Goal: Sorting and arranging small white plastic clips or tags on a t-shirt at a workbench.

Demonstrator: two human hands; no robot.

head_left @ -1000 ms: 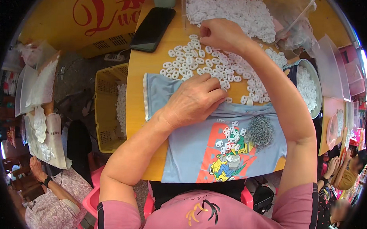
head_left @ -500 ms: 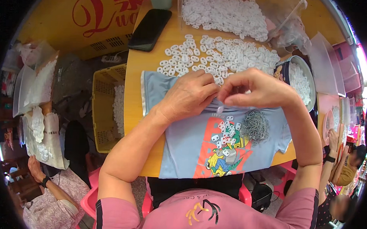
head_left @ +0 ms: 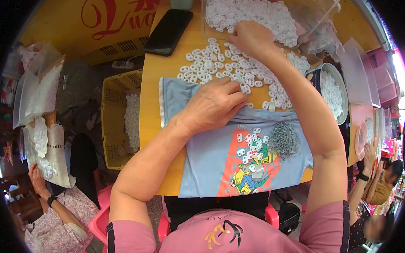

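Observation:
My left hand [head_left: 217, 100] rests at the far edge of a light blue T-shirt [head_left: 201, 162], its fingers bent together. What they pinch, if anything, is hidden under the hand. Beside its fingertips lie small white two-holed plastic pieces [head_left: 200, 66], spread over the table. My right hand [head_left: 252, 39] is stretched out over the far part of these pieces, by the front of a clear bin [head_left: 205, 19]. Its fingers point down and left, mostly hidden by the back of the hand. On the shirt's print sit several white pieces [head_left: 253, 155] and a heap of small grey metal parts [head_left: 284, 140].
A black phone [head_left: 168, 32] lies at the far left of the table [head_left: 152, 107]. At the right stands a round tin [head_left: 332, 93] full of white pieces. A yellow crate [head_left: 115, 141] is on the floor to the left. Other people work at both sides.
My right hand has gone from beside the left hand to the far pieces. A small white item that hung below it is out of sight. My left hand stays nearly in place.

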